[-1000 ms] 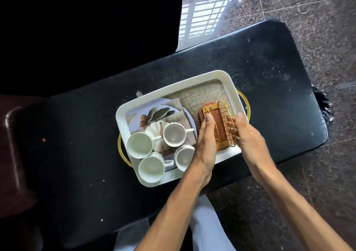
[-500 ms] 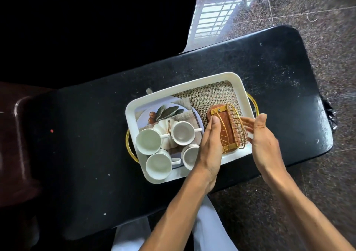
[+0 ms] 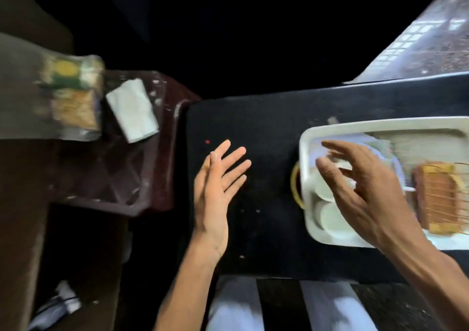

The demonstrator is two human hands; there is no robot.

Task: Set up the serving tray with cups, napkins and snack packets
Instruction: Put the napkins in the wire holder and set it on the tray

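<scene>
Both hands empty, fingers spread wide. Left hand [image 3: 215,191] held over black table [image 3: 266,117]; right hand [image 3: 365,188] over cups [image 3: 330,219] in tray [image 3: 355,127]. Napkins [image 3: 132,110], snack packets [image 3: 73,97] seen well beyond left fingertips, on brown stand [image 3: 142,178]. Fetching step judged next: leftward reach required.

White tray [image 3: 355,126], black table [image 3: 253,117], white napkins [image 3: 132,110].

The right hand [image 3: 365,186] covered most of the cups [image 3: 330,219], so their number was unclear. The tray [image 3: 355,127] ran off the right edge, and the snack packet [image 3: 73,97] was blurred
</scene>
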